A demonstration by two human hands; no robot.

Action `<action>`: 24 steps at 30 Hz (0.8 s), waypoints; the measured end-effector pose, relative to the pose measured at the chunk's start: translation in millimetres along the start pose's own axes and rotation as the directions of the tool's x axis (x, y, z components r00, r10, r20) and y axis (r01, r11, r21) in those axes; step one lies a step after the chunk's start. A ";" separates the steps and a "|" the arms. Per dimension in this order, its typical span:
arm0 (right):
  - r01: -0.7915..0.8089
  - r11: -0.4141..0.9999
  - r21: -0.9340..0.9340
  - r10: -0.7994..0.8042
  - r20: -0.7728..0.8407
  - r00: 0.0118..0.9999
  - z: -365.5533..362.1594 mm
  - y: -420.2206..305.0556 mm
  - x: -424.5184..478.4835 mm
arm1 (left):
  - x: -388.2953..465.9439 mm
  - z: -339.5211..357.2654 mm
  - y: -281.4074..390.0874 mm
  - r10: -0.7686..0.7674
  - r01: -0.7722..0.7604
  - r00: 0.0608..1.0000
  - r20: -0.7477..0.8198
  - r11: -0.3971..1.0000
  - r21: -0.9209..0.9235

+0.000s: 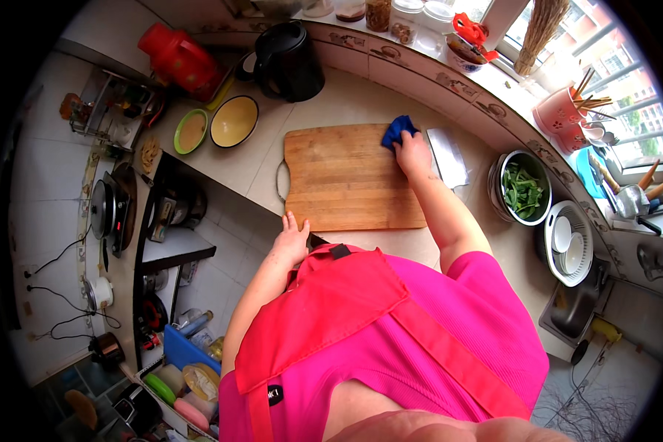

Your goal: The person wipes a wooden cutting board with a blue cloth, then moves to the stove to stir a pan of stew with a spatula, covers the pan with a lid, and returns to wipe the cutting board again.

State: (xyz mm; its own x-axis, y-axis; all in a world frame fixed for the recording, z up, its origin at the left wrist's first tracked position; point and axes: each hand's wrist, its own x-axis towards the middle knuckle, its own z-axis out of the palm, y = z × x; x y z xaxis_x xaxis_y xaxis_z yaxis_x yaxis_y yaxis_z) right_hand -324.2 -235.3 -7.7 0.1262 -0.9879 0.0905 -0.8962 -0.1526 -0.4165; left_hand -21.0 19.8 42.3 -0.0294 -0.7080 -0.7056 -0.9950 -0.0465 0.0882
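Note:
A wooden cutting board (345, 177) with a metal handle on its left side lies on the countertop. My right hand (413, 152) holds a bunched blue cloth (398, 131) at the board's far right corner. At the near left corner, my left hand (294, 237) touches the edge with its fingertips, fingers a little apart. A cleaver (447, 157) with a broad, shiny blade lies just right of the board, partly hidden by my right forearm.
Bowls, one yellow (234, 121) and one green-rimmed (190, 131), stand left, near a black kettle (289, 62) and a red thermos (179, 58). To the right are a metal bowl of leafy greens (524, 188), a white basket of bowls (568, 243) and a sink (572, 312).

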 end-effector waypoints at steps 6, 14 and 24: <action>0.032 0.999 -0.034 -0.030 0.043 0.999 30.0 -60.7 -7.2 | -1.5 -5.3 5.1 -0.023 0.022 0.999 0.024 0.999 0.026; 0.574 0.758 0.309 -0.648 0.254 0.718 41.2 -127.2 -139.0 | 0.7 -5.0 0.2 -0.019 0.018 0.999 0.043 1.000 0.009; 0.200 0.976 0.082 -0.207 0.074 0.976 -1.5 -22.6 -43.9 | -4.7 -4.9 4.8 -0.005 0.005 1.000 0.006 1.000 0.013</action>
State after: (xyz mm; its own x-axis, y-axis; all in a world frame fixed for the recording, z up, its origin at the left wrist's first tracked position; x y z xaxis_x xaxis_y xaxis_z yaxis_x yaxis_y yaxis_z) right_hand -310.2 -188.5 -0.9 0.3396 -0.9344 0.1074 -0.8148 -0.3494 -0.4627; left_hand -25.1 19.4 49.5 -0.0253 -0.7038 -0.7100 -0.9963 -0.0406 0.0758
